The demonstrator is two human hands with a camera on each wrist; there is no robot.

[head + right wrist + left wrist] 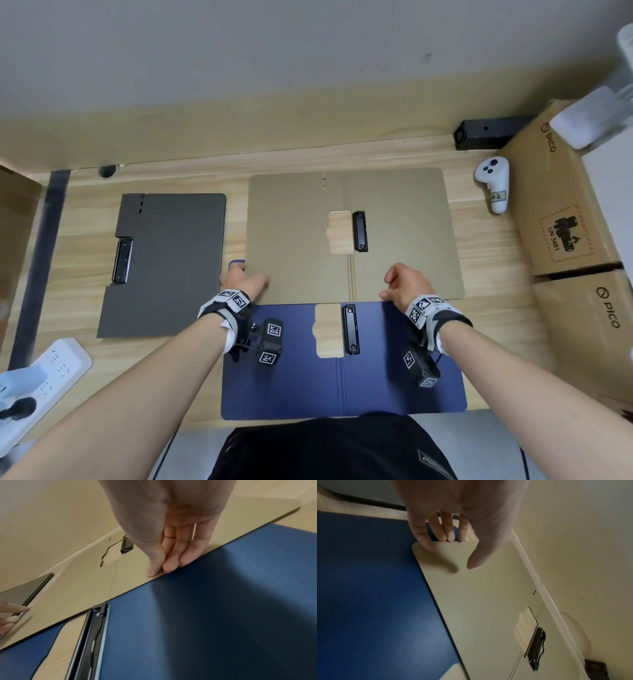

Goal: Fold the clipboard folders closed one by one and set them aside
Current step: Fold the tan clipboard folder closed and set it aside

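A tan clipboard folder lies open and flat on the wooden table, its black clip beside the spine. It overlaps the far edge of an open blue folder near my body. A dark grey folder lies folded closed at the left. My left hand is at the tan folder's near left corner; in the left wrist view my left hand has fingers hooked under the edge and the thumb above. My right hand pinches the tan folder's near edge right of the spine.
Two cardboard boxes stand stacked along the right edge, with a white controller beside them. A black device sits at the back right. A white power strip lies at the front left. A wall rises behind the table.
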